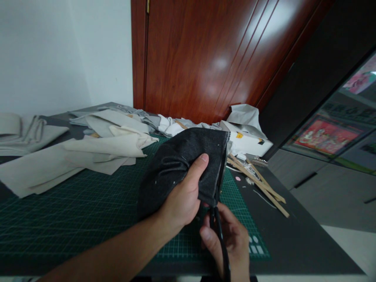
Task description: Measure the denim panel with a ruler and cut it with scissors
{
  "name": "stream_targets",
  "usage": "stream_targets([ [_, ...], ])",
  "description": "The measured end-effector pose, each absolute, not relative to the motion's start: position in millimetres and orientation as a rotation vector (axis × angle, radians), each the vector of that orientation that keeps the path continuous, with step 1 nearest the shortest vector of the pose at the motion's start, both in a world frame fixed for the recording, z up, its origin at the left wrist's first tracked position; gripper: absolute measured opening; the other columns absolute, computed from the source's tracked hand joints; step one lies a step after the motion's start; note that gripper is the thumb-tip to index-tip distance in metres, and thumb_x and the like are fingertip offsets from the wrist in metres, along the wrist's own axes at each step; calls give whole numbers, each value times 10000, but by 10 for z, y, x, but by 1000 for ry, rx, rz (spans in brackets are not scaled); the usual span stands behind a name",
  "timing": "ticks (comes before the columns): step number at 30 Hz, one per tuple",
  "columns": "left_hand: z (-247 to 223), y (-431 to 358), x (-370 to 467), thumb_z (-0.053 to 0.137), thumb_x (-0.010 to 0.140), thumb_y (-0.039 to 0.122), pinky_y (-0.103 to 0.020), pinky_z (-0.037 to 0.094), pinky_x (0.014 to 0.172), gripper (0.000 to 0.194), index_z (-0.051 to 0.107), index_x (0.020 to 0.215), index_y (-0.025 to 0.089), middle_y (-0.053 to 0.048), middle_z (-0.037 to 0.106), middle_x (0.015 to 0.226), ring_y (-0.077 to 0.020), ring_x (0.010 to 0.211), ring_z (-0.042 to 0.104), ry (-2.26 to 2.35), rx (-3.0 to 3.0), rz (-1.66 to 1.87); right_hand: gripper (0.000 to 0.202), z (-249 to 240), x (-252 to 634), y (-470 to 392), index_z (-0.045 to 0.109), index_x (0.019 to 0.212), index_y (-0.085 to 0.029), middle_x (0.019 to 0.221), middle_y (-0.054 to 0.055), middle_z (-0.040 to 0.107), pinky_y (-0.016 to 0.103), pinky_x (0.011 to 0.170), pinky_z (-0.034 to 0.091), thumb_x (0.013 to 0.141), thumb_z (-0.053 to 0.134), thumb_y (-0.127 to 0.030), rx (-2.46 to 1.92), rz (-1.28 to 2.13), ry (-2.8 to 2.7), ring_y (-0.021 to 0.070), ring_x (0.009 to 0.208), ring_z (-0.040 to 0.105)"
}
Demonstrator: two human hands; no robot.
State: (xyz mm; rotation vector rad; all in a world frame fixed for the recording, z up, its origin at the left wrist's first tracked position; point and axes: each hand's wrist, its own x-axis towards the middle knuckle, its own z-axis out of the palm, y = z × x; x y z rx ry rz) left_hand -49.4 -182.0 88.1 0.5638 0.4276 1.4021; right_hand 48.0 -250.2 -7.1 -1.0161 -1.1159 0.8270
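My left hand (188, 192) grips a black fabric pouch (173, 164), its thumb pressed on the upper face and its fingers hidden underneath. The cloth is creased around the thumb, with a few white specks on it. Small teeth like a zipper's (228, 137) show at the pouch's right edge. Just below the near right corner, my right hand (229, 239) is closed around a narrow black strip (221, 239). This strip runs from the corner down past the palm. Whether it is zipper tape or a handle, I cannot tell.
A green cutting mat (88, 219) lies on the dark table (305, 239). Folded pale cloth (102, 145) is spread at left, with grey cloth behind it. To the right are wooden strips (261, 184), small scraps and a white box (249, 141). A brown door (194, 58) stands behind.
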Motion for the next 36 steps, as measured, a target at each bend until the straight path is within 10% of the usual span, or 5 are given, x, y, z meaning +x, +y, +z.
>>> stream_targets([
  [13,779,-1812,-466,873,771,329,-330,458,1164,233,813,957,202,-28,823,1020,-216,1203,711,430,616,1437,446,-47,503,-2489,775,1033,-228,676,-39,597,229,490,372,699,952,-465,-1049,835,-1078,119,547,469],
  [18,693,-1796,-478,833,794,482,-346,619,829,318,809,914,189,-49,807,862,-221,821,767,512,727,1337,408,-24,521,-2475,757,1005,-239,665,-49,592,215,495,388,729,930,-486,-1035,811,-1104,106,532,471],
  [23,663,-1811,-477,772,792,636,-277,488,455,452,747,721,190,-32,716,622,-144,449,589,571,785,1203,352,-11,543,-2459,738,944,-243,659,-54,569,209,483,390,759,915,-485,-996,788,-1147,103,526,458],
  [36,610,-1784,-464,752,806,664,-294,475,453,465,741,697,212,-16,657,534,-158,433,579,554,792,1182,357,-34,535,-2470,720,949,-238,611,-68,538,221,470,330,771,913,-481,-1004,814,-1109,100,508,428],
])
